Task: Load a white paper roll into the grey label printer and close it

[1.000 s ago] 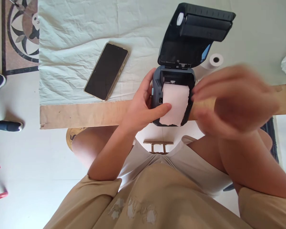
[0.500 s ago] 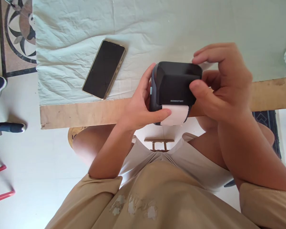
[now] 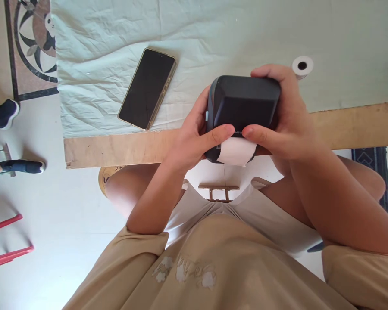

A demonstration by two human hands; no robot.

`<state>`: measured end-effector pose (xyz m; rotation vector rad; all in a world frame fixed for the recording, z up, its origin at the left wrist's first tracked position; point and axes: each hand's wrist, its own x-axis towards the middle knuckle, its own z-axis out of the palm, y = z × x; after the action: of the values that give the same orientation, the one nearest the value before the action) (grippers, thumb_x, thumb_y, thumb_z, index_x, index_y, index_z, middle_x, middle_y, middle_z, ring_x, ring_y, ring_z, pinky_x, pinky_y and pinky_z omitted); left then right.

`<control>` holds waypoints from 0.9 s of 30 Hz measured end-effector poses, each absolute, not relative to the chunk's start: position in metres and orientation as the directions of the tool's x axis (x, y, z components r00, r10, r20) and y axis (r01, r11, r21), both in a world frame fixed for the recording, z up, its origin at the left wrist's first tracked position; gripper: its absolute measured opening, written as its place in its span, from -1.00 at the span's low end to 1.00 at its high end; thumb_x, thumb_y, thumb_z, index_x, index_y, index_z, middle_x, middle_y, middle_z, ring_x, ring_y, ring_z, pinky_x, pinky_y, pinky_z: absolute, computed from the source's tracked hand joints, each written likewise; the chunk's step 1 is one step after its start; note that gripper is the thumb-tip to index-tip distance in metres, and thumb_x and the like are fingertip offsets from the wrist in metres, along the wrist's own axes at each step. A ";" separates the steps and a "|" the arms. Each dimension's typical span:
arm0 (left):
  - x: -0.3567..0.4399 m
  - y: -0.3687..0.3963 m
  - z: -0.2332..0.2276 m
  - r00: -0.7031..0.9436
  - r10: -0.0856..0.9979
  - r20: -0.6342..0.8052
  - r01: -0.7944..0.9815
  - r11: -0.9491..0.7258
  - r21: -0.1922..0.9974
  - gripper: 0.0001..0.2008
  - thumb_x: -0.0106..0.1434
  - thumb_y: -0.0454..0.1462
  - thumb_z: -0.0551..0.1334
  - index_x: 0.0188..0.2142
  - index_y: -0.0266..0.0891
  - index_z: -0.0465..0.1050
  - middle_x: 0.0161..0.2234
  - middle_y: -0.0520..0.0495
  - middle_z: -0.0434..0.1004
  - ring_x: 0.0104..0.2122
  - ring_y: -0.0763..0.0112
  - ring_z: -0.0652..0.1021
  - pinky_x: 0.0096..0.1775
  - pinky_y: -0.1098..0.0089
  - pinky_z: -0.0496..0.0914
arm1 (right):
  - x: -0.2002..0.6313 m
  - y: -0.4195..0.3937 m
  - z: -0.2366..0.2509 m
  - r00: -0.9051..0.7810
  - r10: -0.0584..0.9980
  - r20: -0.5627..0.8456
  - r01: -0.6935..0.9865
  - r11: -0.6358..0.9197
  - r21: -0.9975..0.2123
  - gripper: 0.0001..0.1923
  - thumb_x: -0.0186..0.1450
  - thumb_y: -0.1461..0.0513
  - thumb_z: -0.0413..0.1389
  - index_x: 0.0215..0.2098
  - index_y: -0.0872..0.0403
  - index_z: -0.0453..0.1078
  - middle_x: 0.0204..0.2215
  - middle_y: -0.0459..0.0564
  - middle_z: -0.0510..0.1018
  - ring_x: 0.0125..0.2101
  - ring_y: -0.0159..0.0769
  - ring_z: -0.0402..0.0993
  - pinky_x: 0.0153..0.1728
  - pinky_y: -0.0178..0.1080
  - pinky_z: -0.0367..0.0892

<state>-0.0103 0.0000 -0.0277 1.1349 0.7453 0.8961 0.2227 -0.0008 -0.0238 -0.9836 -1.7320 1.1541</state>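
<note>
Both my hands grip a black label printer above the table's front edge. My left hand is closed round its left side, the thumb lying across the lower front of the lid. Round the right side wraps my right hand, its thumb on the lid close to the left thumb and its fingers over the top corner. A strip of white label paper sticks out of the printer's near side. The lid's lettering is mostly covered by my thumbs, and the printer's underside is hidden.
A smartphone with a dark screen lies on the pale green cloth to the left. Beyond my right hand stands a white paper roll. A bare wooden edge runs along the table front. Another person's shoes show at far left.
My right hand has closed from a loose hold at the corner to a full grip on the printer's right side. Both thumbs now rest on the lid. The paper roll has come into view.
</note>
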 end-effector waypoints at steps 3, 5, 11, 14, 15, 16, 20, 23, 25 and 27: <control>-0.006 0.001 -0.032 0.451 0.891 0.045 -0.287 0.097 0.953 -0.10 0.23 0.31 0.50 0.47 0.25 0.37 0.42 0.08 0.58 0.59 -0.24 0.34 0.45 -0.06 0.52 | 0.224 -0.001 -0.025 -0.368 0.900 0.234 0.133 0.300 -0.945 -0.12 0.32 -0.19 0.42 0.42 -0.27 0.12 0.06 -0.06 0.46 -0.13 -0.40 0.46 -0.28 -0.36 0.50; 0.000 -0.001 -0.030 0.406 0.910 0.086 -0.360 0.073 0.930 -0.27 0.34 0.31 0.40 0.42 0.29 0.43 0.45 0.14 0.52 0.62 -0.09 0.31 0.51 -0.01 0.46 | 0.224 -0.005 -0.023 -0.353 0.915 0.197 0.116 0.252 -0.961 -0.08 0.32 -0.25 0.42 0.46 -0.31 0.11 0.15 -0.06 0.44 -0.07 -0.40 0.49 -0.22 -0.35 0.55; 0.014 -0.009 -0.005 0.274 0.937 -0.217 -0.526 0.335 0.782 -0.68 0.58 0.06 0.27 0.03 -0.05 0.67 0.19 -0.06 0.72 0.49 0.05 0.51 0.37 0.10 0.57 | 0.217 -0.021 -0.011 -0.227 0.966 0.125 0.175 0.167 -0.970 -0.23 0.40 -0.11 0.39 0.48 -0.43 0.23 0.44 -0.12 0.31 -0.17 -0.49 0.54 -0.35 -0.36 0.60; 0.011 -0.011 -0.001 0.258 0.921 -0.293 -0.561 0.390 0.730 -0.59 0.64 0.02 0.17 0.02 -0.18 0.69 0.03 -0.11 0.76 0.36 0.08 0.63 0.28 0.14 0.61 | 0.220 -0.021 -0.004 -0.235 0.961 0.147 0.249 0.206 -0.946 -0.19 0.36 0.02 0.44 0.48 -0.36 0.26 0.39 -0.05 0.39 -0.04 -0.40 0.61 -0.37 -0.39 0.60; 0.010 -0.011 -0.001 0.243 0.925 -0.292 -0.567 0.380 0.731 -0.59 0.66 0.00 0.15 0.00 -0.17 0.70 0.00 -0.09 0.77 0.32 0.11 0.66 0.26 0.19 0.61 | 0.221 -0.019 -0.002 -0.247 0.954 0.171 0.267 0.237 -0.934 -0.20 0.36 0.03 0.44 0.48 -0.35 0.28 0.40 -0.04 0.38 0.05 -0.34 0.62 -0.34 -0.39 0.62; 0.008 -0.011 -0.001 0.235 0.928 -0.288 -0.571 0.372 0.732 -0.60 0.66 -0.01 0.15 -0.04 -0.14 0.71 -0.03 -0.08 0.78 0.28 0.14 0.68 0.24 0.24 0.60 | 0.224 -0.018 0.000 -0.267 0.942 0.204 0.279 0.278 -0.919 -0.22 0.36 0.04 0.44 0.47 -0.34 0.30 0.42 -0.04 0.37 0.15 -0.27 0.60 -0.33 -0.40 0.62; 0.007 -0.010 0.001 0.265 0.919 -0.293 -0.566 0.394 0.724 -0.69 0.61 -0.04 0.27 -0.11 -0.16 0.71 -0.12 -0.06 0.78 0.27 0.16 0.68 0.26 0.27 0.57 | 0.233 -0.012 0.004 -0.376 0.859 0.348 0.337 0.477 -0.812 -0.19 0.33 0.06 0.47 0.47 -0.35 0.34 0.42 -0.01 0.36 0.29 -0.14 0.55 -0.38 -0.41 0.59; 0.011 -0.010 0.003 0.277 0.916 -0.291 -0.574 0.401 0.714 -0.64 0.60 0.01 0.26 -0.09 -0.20 0.68 -0.20 -0.07 0.75 0.31 0.09 0.65 0.28 0.17 0.58 | 0.236 -0.011 0.006 -0.338 0.840 0.424 0.410 0.537 -0.737 -0.16 0.26 0.00 0.54 0.45 -0.27 0.41 0.27 0.03 0.45 -0.16 -0.46 0.53 -0.51 -0.45 0.43; 0.014 -0.011 0.004 0.309 0.915 -0.259 -0.578 0.397 0.713 -0.56 0.58 0.12 0.23 -0.13 -0.16 0.65 -0.19 -0.11 0.75 0.34 0.00 0.63 0.25 0.11 0.60 | 0.234 -0.011 0.008 -0.252 0.815 0.522 0.405 0.579 -0.708 -0.27 0.29 -0.04 0.51 0.37 -0.22 0.49 0.12 -0.04 0.54 -0.38 -0.65 0.34 -0.58 -0.48 0.23; 0.015 -0.012 0.003 0.332 0.918 -0.214 -0.565 0.376 0.734 -0.60 0.52 0.13 0.30 -0.16 -0.13 0.63 -0.13 -0.14 0.76 0.35 -0.06 0.62 0.22 0.11 0.61 | 0.232 -0.013 0.010 -0.120 0.785 0.607 0.436 0.591 -0.679 -0.51 0.42 -0.03 0.40 0.27 -0.17 0.55 0.08 -0.11 0.61 -0.44 -0.73 0.31 -0.57 -0.48 0.17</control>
<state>0.0145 -0.0123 0.0032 0.6068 0.6859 1.0504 0.2323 -0.0127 0.0098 -1.0069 -1.7513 0.4081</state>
